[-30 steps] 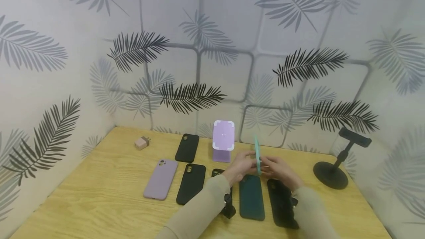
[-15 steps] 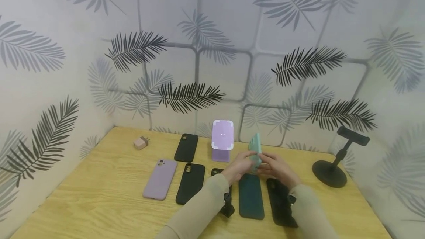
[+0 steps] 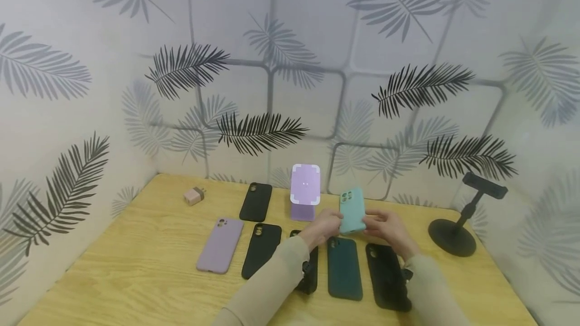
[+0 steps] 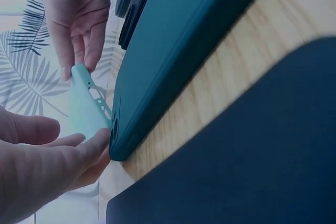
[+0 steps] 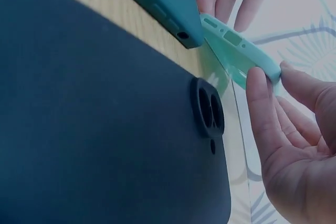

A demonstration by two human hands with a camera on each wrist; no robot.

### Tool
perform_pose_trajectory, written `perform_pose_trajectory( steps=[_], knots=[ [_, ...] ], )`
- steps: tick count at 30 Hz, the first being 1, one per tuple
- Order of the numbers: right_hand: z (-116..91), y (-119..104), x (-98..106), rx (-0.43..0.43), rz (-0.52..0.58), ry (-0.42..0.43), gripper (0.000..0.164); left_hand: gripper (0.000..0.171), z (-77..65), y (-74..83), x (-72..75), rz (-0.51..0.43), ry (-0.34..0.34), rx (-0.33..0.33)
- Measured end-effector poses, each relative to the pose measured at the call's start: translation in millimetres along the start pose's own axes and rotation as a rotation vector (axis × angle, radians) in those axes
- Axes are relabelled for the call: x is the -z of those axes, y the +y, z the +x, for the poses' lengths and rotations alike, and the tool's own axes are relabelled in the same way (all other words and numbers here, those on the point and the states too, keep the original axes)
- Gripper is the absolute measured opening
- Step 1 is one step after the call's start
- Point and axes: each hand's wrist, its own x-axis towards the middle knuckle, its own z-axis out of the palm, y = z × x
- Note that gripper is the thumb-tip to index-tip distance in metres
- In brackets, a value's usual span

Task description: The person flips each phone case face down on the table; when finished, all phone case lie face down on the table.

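Note:
A mint green phone case (image 3: 352, 211) is tilted up behind a dark teal phone case (image 3: 345, 271), its camera cutouts at the top left. My left hand (image 3: 325, 225) holds its left edge with the fingertips. At the opposite edge, my right hand (image 3: 388, 228) pinches it between thumb and fingers, as the right wrist view shows on the case (image 5: 247, 51). The left wrist view has my left hand (image 4: 52, 166) in the foreground, close to the teal case (image 4: 173, 51). A black phone case (image 3: 387, 278) lies beneath my right wrist; another (image 3: 309, 278) is partly hidden under my left.
A lilac stand (image 3: 305, 187) rises at the back. Left of it lie two black phone cases (image 3: 256, 201) (image 3: 261, 249), a lilac phone case (image 3: 220, 245) and a pink charger plug (image 3: 194, 195). A black phone holder (image 3: 453, 235) stands at the right, near the wall.
The mint green case has turned from edge-on to back facing me, and it has tipped lower. Both hands have turned with it, the right one moving slightly to the right.

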Motion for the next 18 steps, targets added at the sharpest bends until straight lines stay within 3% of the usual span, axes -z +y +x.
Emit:
perform_pose_trajectory(
  steps=[9, 18],
  knots=[
    [-0.9, 5.4, 7.5, -0.064, -0.122, 0.002, 0.046, 0.052, -6.9, 5.3, 4.6, -0.004, -0.028, 0.006],
    [-7.0, 9.1, 10.5, -0.081, -0.116, -0.016, 0.043, 0.053, 0.9, -4.4, 9.1, -0.113, -0.105, -0.023]
  ],
)
